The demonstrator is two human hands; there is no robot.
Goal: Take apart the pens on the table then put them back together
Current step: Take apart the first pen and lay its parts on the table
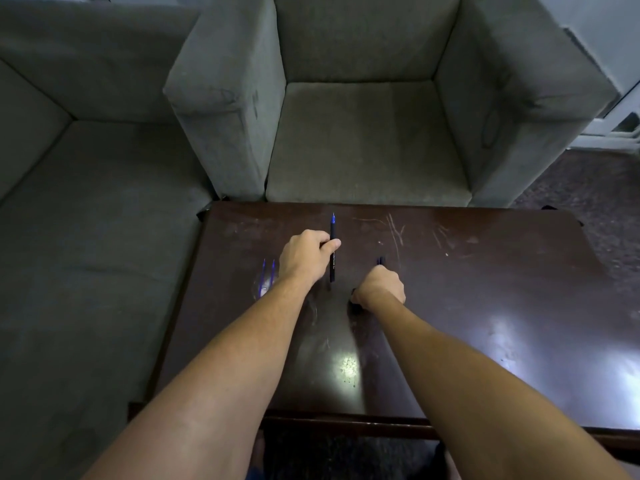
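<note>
Left hand (304,254) one pen (332,252), right hand (381,287) dark barrel (381,260), two refills (272,271)

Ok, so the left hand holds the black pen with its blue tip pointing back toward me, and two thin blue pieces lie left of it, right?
Not quite: in the head view the left hand holds the black pen with its blue tip pointing away, toward the armchair. The two thin blue pieces do lie left of it.

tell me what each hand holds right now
Left hand: grips the slim black pen with a blue tip.
Right hand: grips a short dark pen part.
</note>
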